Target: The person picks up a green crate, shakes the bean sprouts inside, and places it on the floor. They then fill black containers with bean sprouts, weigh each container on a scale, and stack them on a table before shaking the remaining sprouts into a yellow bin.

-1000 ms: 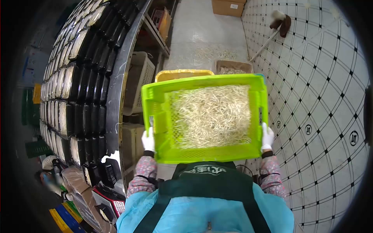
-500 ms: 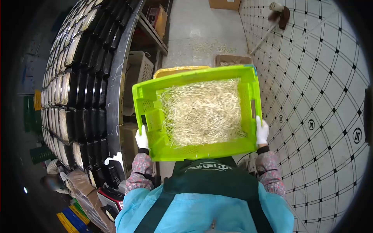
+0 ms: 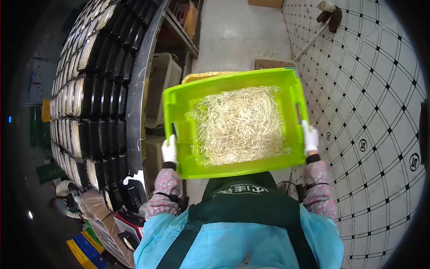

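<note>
A bright green plastic crate (image 3: 233, 172) is held up in front of my body, slightly tilted. Inside it lies a layer of thin, pale strands (image 3: 242, 127), like sprouts. My left hand (image 3: 169, 150), in a white glove, grips the crate's left side near the handle hole. On the right side, my right hand (image 3: 311, 138), also gloved in white, is closed on the rim by the other handle hole. Parts of the fingers of both hands are hidden by the crate wall.
Stacked black trays (image 3: 103, 101) fill a table (image 3: 136, 98) on the left. A white basket (image 3: 168, 76) sits below it. Beyond the crate are a yellow container (image 3: 204, 76) and a cardboard box (image 3: 271, 64). Another person (image 3: 67, 199) is at lower left; a tiled wall (image 3: 358, 112) runs along the right.
The crate, with both my hands on it, has shifted a little to the right and slightly away from my body. The surroundings have moved slightly in the view.
</note>
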The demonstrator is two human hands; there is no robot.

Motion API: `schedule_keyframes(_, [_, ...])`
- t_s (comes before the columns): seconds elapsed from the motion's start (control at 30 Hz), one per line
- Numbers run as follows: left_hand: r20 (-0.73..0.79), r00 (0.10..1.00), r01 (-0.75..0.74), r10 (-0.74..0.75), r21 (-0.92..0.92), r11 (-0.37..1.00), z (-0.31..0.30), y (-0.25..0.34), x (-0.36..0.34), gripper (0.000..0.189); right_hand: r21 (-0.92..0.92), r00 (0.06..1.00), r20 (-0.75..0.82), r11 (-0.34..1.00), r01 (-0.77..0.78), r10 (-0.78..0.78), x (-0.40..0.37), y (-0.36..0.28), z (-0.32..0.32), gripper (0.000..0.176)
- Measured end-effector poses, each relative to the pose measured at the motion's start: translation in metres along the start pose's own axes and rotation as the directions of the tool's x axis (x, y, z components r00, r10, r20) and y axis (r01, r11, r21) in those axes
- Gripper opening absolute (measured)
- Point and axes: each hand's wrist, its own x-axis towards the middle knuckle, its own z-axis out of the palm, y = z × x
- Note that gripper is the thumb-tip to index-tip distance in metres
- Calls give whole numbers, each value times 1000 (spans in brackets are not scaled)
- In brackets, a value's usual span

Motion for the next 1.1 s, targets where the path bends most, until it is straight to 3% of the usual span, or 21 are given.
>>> schedule_keyframes(0.03, [21, 1000, 13, -15, 62, 998, 30, 15, -8, 28, -41, 999, -24, 998, -42, 41, 13, -10, -29, 55])
schedule_keyframes(0.1, [81, 973, -233, 218, 364, 902, 91, -4, -16, 30, 179, 996, -13, 980, -88, 92, 58, 19, -84, 56])
schedule_keyframes(0.2, [89, 985, -171, 151, 314, 934, 64, -24, 3, 28, 298, 988, 31, 942, -154, 152, 85, 51, -120, 59])
schedule_keyframes(0.23, [134, 985, -147, 109, 315, 938, 58, -33, 3, 27, -222, 998, -39, 973, -55, 47, 33, -1, -85, 60])
schedule_keyframes(0.27, [155, 986, 72, -68, -17, 997, 31, -3, -5, 17, -223, 998, 30, 974, -49, 57, 23, -1, -54, 62])
schedule_keyframes(0.3, [133, 985, 122, -109, -86, 989, 0, 1, 2, 14, -157, 999, 38, 988, -16, 23, -2, -15, -26, 64])
schedule_keyframes(0.37, [37, 998, 46, -44, -56, 997, -43, -14, 19, 13, 78, 991, 123, 996, 36, -45, -1, -1, 18, 60])
schedule_keyframes(0.4, [40, 997, 71, -70, -2, 998, -34, -4, 12, 13, -16, 992, 111, 998, 60, -58, 16, 1, 11, 60])
schedule_keyframes(0.43, [39, 995, 92, -93, 41, 995, -11, 1, 3, 13, -113, 992, 98, 989, 94, -83, 39, 4, -5, 60])
schedule_keyframes(0.53, [113, 979, -191, 169, 218, 957, 74, -39, -26, 25, 95, 993, -31, 989, -114, 117, 74, -4, -90, 63])
schedule_keyframes(0.57, [96, 985, -152, 146, 52, 987, 98, -34, -49, 25, 126, 981, -112, 982, -143, 157, 88, 4, -110, 63])
schedule_keyframes(0.63, [63, 986, -163, 157, 101, 981, 87, -27, -59, 29, -148, 986, -143, 983, -106, 85, 81, -4, -113, 78])
schedule_keyframes(0.7, [80, 997, -2, -6, 97, 995, 23, -51, -19, 22, -404, 995, -101, 912, -62, 23, 34, -51, -66, 80])
schedule_keyframes(0.77, [-16, 995, 94, -96, -100, 991, -31, -45, -4, 15, -234, 986, -70, 963, 131, -151, -2, -53, -13, 81])
schedule_keyframes(0.83, [-47, 999, 17, -22, -114, 993, -36, -23, -10, 13, -100, 992, 76, 989, 107, -99, -3, -59, -8, 76])
schedule_keyframes(0.87, [-34, 993, 108, -113, -140, 984, -16, -9, -26, 14, -142, 999, 42, 990, 27, -21, 10, -61, -20, 77])
schedule_keyframes(0.9, [29, 999, 43, -44, 50, 998, 3, -10, -27, 16, -179, 999, 4, 983, -42, 43, 34, -62, -41, 78])
schedule_keyframes(0.97, [19, 977, -215, 214, 133, 968, 66, -37, -31, 22, -10, 994, 21, 994, -111, 112, 79, -52, -94, 79])
schedule_keyframes(1.03, [171, 983, -84, 73, 55, 995, 91, -4, -64, 25, 2, 984, -151, 995, -98, 97, 98, -35, -118, 79])
schedule_keyframes(1.07, [110, 986, -131, 122, 87, 988, 84, -6, -63, 24, -120, 972, -210, 985, -127, 100, 94, -38, -116, 82])
schedule_keyframes(1.1, [52, 985, -170, 165, 130, 977, 64, -12, -59, 24, -245, 995, -87, 967, -66, 45, 92, -38, -103, 85])
